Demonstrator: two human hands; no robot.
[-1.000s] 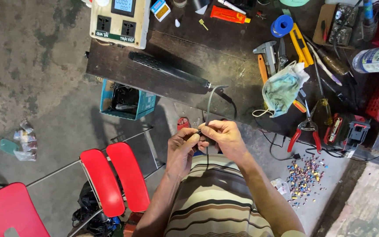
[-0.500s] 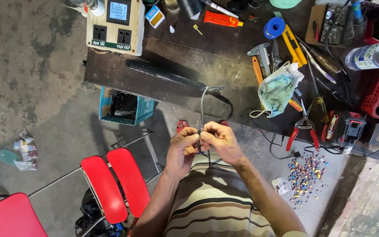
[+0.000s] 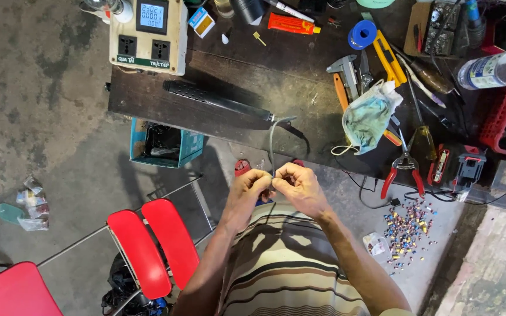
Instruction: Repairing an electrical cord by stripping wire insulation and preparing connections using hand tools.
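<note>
Between both hands' [image 3: 276,186] fingertips [image 3: 269,182], grey cable [image 3: 272,140] pinched

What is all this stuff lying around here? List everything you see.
cable: one, grey, runs from the long black tool to both hands
long black tool: one, on bench
socket box: one, cream, bench top left
face mask: one, teal, on bench
pliers: one, red handles, bench edge
small parts: many, mixed colours, on floor
chairs: red seats, lower left
left hand: pinching cable
right hand: pinching cable
</note>
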